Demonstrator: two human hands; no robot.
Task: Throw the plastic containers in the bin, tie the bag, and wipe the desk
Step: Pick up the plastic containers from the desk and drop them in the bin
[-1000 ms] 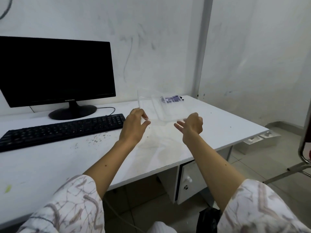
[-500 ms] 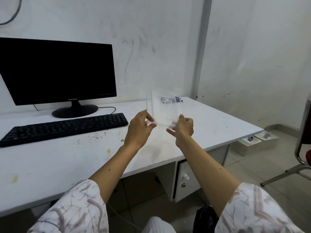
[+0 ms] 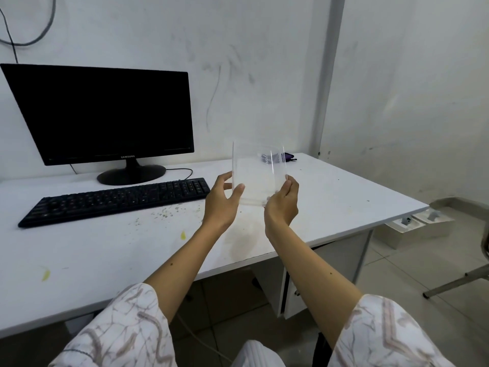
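Head view: clear plastic container [image 3: 255, 176] lifted upright above the desk [image 3: 344, 197].
Grip: left hand [image 3: 221, 201] and right hand [image 3: 281, 202] pinch its lower corners.
Done: container picked up.
Left: binning, bag tying, wiping crumbs; bin unseen.
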